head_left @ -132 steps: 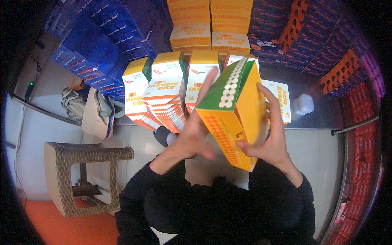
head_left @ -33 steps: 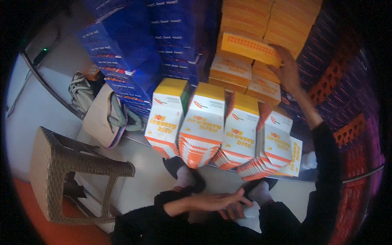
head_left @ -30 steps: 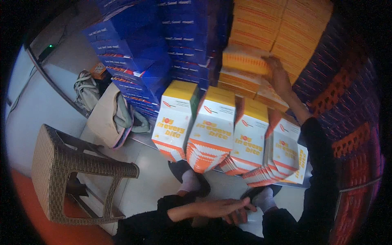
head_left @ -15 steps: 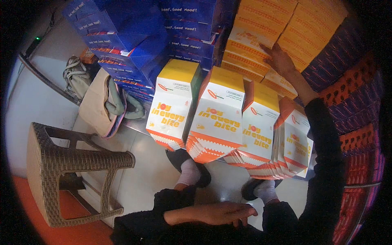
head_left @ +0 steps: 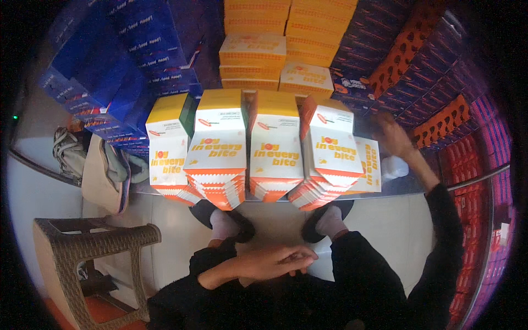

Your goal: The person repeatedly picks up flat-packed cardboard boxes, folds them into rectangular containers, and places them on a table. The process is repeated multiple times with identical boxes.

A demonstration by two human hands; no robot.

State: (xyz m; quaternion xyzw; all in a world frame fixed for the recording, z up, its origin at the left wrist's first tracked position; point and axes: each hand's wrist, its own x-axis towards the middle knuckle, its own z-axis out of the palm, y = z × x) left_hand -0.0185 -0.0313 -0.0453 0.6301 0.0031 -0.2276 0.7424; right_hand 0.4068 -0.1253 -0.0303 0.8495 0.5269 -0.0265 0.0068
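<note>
R grip (head_left: 395,135) blurred, I couldn't tell state. Rightmost upright-print carton stack (head_left: 335,146) lay L, long axis fore-aft; L grip (head_left: 275,260) was loose, empty, farther.

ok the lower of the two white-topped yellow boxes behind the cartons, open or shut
The lower yellow box looks shut: flat top, no flap raised.
</note>
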